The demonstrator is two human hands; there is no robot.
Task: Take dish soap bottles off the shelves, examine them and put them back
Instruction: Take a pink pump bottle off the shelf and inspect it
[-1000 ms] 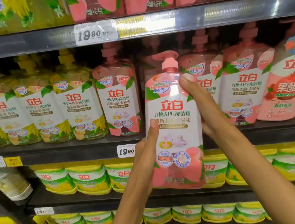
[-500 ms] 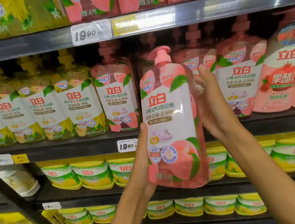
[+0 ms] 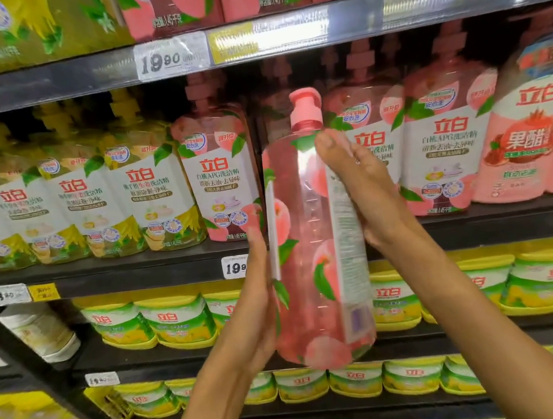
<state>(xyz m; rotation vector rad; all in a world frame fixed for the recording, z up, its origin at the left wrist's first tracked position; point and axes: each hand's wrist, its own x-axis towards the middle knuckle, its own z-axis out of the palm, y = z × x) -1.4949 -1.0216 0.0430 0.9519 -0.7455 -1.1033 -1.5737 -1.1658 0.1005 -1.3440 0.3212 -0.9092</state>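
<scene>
A pink peach dish soap bottle (image 3: 309,240) with a pink pump top is held upright in front of the middle shelf (image 3: 121,278), its narrow side facing me. My left hand (image 3: 254,301) cups its lower left edge, thumb up along the side. My right hand (image 3: 362,185) grips the upper right side, with the thumb laid across the bottle's shoulder. Behind the bottle is a dark gap in the row of matching peach bottles (image 3: 220,178).
Yellow-green lemon soap bottles (image 3: 148,189) fill the shelf's left, a pomegranate bottle (image 3: 526,143) stands at the right. Tubs (image 3: 174,321) line the lower shelves. The upper shelf edge (image 3: 417,3) carries a 19.90 price tag (image 3: 170,57).
The bottle has been turned about its upright axis, from label facing me to side-on. My right hand slid round onto its back label, and the left hand shifted along the lower edge.
</scene>
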